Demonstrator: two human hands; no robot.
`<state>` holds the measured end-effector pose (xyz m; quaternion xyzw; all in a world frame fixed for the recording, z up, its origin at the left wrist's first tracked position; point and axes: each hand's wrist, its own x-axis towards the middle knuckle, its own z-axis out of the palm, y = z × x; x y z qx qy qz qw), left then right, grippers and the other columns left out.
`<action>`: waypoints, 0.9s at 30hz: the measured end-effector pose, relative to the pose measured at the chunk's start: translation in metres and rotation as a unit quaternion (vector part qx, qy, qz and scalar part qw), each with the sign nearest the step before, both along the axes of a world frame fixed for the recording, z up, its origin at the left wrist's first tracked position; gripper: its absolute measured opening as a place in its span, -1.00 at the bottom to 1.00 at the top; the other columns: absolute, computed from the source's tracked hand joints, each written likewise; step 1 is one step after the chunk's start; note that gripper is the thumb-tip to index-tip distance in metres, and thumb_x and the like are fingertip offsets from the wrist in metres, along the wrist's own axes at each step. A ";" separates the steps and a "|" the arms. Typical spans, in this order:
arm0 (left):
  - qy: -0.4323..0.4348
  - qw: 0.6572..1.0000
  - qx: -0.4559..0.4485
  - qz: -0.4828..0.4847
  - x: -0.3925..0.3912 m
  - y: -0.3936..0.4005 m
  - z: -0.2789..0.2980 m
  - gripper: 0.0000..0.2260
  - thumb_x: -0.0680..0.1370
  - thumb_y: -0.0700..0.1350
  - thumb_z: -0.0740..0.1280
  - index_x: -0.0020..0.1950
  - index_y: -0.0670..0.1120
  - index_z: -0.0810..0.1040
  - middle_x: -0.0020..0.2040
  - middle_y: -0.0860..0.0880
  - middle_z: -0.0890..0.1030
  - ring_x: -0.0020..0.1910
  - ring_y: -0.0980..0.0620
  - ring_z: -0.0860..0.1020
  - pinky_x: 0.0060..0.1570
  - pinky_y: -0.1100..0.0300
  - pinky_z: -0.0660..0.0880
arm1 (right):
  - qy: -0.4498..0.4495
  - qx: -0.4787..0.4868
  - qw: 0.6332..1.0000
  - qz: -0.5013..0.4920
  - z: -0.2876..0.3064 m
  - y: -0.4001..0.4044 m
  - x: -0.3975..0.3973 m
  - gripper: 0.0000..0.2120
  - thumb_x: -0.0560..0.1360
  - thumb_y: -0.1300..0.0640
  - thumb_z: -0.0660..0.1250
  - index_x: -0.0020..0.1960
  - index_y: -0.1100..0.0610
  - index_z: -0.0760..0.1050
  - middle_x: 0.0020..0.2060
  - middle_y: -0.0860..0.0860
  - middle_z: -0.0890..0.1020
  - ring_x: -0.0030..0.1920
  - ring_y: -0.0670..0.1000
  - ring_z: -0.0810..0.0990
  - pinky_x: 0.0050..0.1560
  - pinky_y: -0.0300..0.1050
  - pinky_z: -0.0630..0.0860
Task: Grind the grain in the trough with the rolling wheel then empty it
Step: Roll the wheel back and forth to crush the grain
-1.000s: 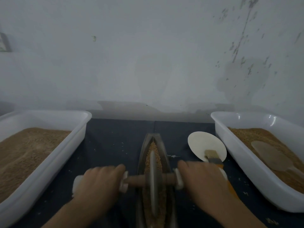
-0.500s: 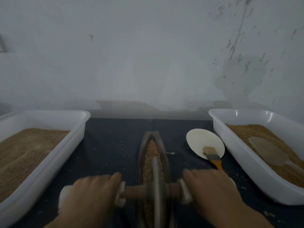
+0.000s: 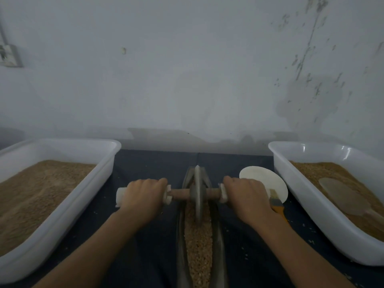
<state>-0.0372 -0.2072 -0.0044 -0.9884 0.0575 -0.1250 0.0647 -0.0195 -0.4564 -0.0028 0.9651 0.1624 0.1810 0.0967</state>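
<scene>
A narrow grey metal trough (image 3: 180, 242) runs away from me down the middle of the dark table, filled with tan grain (image 3: 198, 242). The grey rolling wheel (image 3: 197, 194) stands upright in it near the far end, on a wooden axle (image 3: 179, 193) with white end grips. My left hand (image 3: 143, 197) grips the left end of the axle. The right end is gripped by my right hand (image 3: 246, 196). Both arms are stretched forward.
A white tub (image 3: 62, 213) of fine brown meal stands on the left. On the right, another white tub (image 3: 307, 202) holds coarser grain and a flat scoop (image 3: 345, 196). A round white dish (image 3: 264, 181) and an orange-handled brush (image 3: 277, 204) lie right of the trough.
Both hands have pushed the wheel away from me, from the near part of the trough to its far end. The grain behind the wheel now lies uncovered.
</scene>
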 end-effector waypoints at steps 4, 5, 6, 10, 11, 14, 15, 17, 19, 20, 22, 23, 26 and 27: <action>0.068 0.996 -0.046 -0.023 -0.044 0.006 -0.009 -0.82 0.50 0.16 0.27 -0.13 0.18 0.27 -0.20 0.16 0.46 -0.27 0.19 0.43 -0.18 0.21 0.39 | 0.041 -0.013 0.998 0.042 0.003 -0.006 -0.047 -0.75 0.40 0.04 0.40 -0.02 -0.01 0.37 -0.11 -0.04 0.59 -0.18 -0.01 0.58 -0.23 -0.11 0.44; 0.093 0.993 -0.064 -0.027 -0.060 0.008 -0.009 -0.82 0.49 0.18 0.26 -0.14 0.20 0.27 -0.20 0.18 0.45 -0.25 0.22 0.43 -0.12 0.21 0.42 | 0.034 -0.010 0.997 0.067 0.003 -0.009 -0.063 -0.69 0.27 0.03 0.50 -0.10 0.00 0.42 -0.23 -0.01 0.59 -0.30 -0.02 0.57 -0.33 -0.12 0.43; 0.109 0.990 -0.083 -0.029 -0.075 0.008 -0.006 -0.83 0.48 0.20 0.25 -0.14 0.23 0.27 -0.20 0.21 0.44 -0.23 0.24 0.42 -0.06 0.19 0.44 | 0.012 0.013 0.996 0.093 0.003 -0.013 -0.078 -0.64 0.10 0.03 0.59 -0.23 0.01 0.47 -0.39 0.00 0.56 -0.44 -0.04 0.53 -0.45 -0.16 0.40; 0.138 0.986 -0.087 -0.041 -0.109 0.008 0.010 -0.82 0.45 0.27 0.23 -0.11 0.26 0.27 -0.17 0.25 0.43 -0.24 0.32 0.36 -0.08 0.25 0.32 | 0.000 0.032 0.993 0.110 0.002 -0.020 -0.100 -0.59 -0.11 -0.02 0.65 -0.45 -0.05 0.45 -0.58 -0.05 0.45 -0.60 -0.12 0.41 -0.56 -0.31 0.31; 0.138 0.987 -0.071 -0.037 -0.108 0.007 0.013 -0.81 0.46 0.27 0.22 -0.11 0.23 0.27 -0.17 0.24 0.42 -0.25 0.31 0.35 -0.11 0.24 0.30 | 0.029 0.027 0.994 0.106 0.002 -0.018 -0.098 -0.58 -0.06 -0.03 0.64 -0.38 -0.05 0.44 -0.52 -0.03 0.49 -0.56 -0.10 0.43 -0.52 -0.27 0.31; 0.116 0.992 -0.030 -0.027 -0.083 0.004 0.011 -0.82 0.50 0.20 0.23 -0.09 0.19 0.26 -0.15 0.20 0.42 -0.21 0.23 0.40 -0.09 0.19 0.35 | 0.094 -0.002 0.995 0.038 -0.002 -0.016 -0.073 -0.72 0.42 -0.02 0.35 -0.12 -0.08 0.21 -0.12 -0.08 0.57 -0.25 -0.05 0.45 -0.25 -0.13 0.29; 0.093 0.995 -0.014 -0.027 -0.068 0.002 0.006 -0.80 0.50 0.16 0.27 -0.09 0.18 0.24 -0.14 0.17 0.43 -0.20 0.17 0.42 -0.10 0.17 0.37 | 0.088 0.007 0.996 0.021 -0.006 -0.016 -0.062 -0.75 0.47 0.01 0.28 -0.11 -0.08 0.17 -0.09 -0.09 0.57 -0.21 -0.04 0.47 -0.24 -0.12 0.31; 0.032 0.999 0.002 -0.025 -0.034 0.002 -0.002 -0.75 0.48 0.10 0.33 -0.11 0.15 0.22 -0.12 0.13 0.48 -0.19 0.10 0.47 -0.15 0.15 0.39 | 0.052 0.025 0.998 -0.004 -0.014 -0.015 -0.034 -0.75 0.46 0.03 0.31 -0.10 -0.07 0.20 -0.14 -0.08 0.59 -0.21 -0.04 0.55 -0.27 -0.12 0.38; -0.027 0.999 0.012 -0.028 -0.002 0.003 -0.003 -0.75 0.47 0.06 0.34 -0.13 0.11 0.24 -0.11 0.09 0.56 -0.17 0.04 0.54 -0.22 0.12 0.37 | 0.020 0.035 0.999 -0.018 -0.013 -0.011 -0.009 -0.73 0.44 0.03 0.36 -0.11 -0.03 0.23 -0.22 -0.04 0.59 -0.26 0.00 0.57 -0.33 -0.11 0.39; -0.035 0.999 0.010 -0.029 0.009 0.004 -0.004 -0.75 0.47 0.06 0.35 -0.13 0.10 0.25 -0.11 0.06 0.58 -0.16 0.01 0.56 -0.23 0.12 0.36 | -0.006 0.029 0.999 -0.013 -0.012 -0.009 -0.001 -0.75 0.43 0.04 0.37 -0.11 0.00 0.27 -0.25 -0.02 0.59 -0.30 0.04 0.57 -0.38 -0.11 0.36; -0.034 0.999 0.002 -0.022 0.019 0.006 -0.007 -0.75 0.47 0.05 0.35 -0.13 0.08 0.26 -0.11 0.04 0.58 -0.16 -0.03 0.56 -0.25 0.11 0.32 | -0.056 0.009 0.998 -0.001 -0.007 -0.004 0.006 -0.80 0.40 0.11 0.40 -0.13 0.06 0.36 -0.31 0.02 0.59 -0.35 0.10 0.57 -0.44 -0.12 0.22; -0.032 0.999 -0.002 -0.018 0.017 0.006 -0.008 -0.75 0.48 0.06 0.35 -0.13 0.08 0.26 -0.12 0.04 0.58 -0.18 -0.03 0.54 -0.25 0.11 0.30 | -0.058 0.004 0.998 0.002 -0.004 -0.003 0.003 -0.79 0.40 0.12 0.40 -0.14 0.06 0.35 -0.30 0.02 0.59 -0.35 0.11 0.57 -0.43 -0.12 0.18; -0.010 0.999 -0.030 -0.017 -0.018 0.006 -0.011 -0.75 0.49 0.10 0.33 -0.17 0.11 0.25 -0.22 0.10 0.49 -0.31 0.09 0.43 -0.27 0.15 0.32 | -0.041 -0.024 0.998 0.031 -0.004 -0.006 -0.027 -0.67 0.35 0.05 0.44 -0.15 0.00 0.26 -0.25 -0.03 0.58 -0.32 0.03 0.56 -0.39 -0.11 0.22; 0.011 0.999 -0.038 -0.019 -0.036 0.008 -0.012 -0.75 0.49 0.12 0.32 -0.18 0.11 0.25 -0.24 0.12 0.46 -0.31 0.12 0.44 -0.26 0.16 0.36 | -0.041 -0.036 0.998 0.042 -0.003 -0.008 -0.044 -0.61 0.23 0.04 0.53 -0.18 0.00 0.30 -0.32 -0.04 0.57 -0.39 0.01 0.54 -0.42 -0.13 0.20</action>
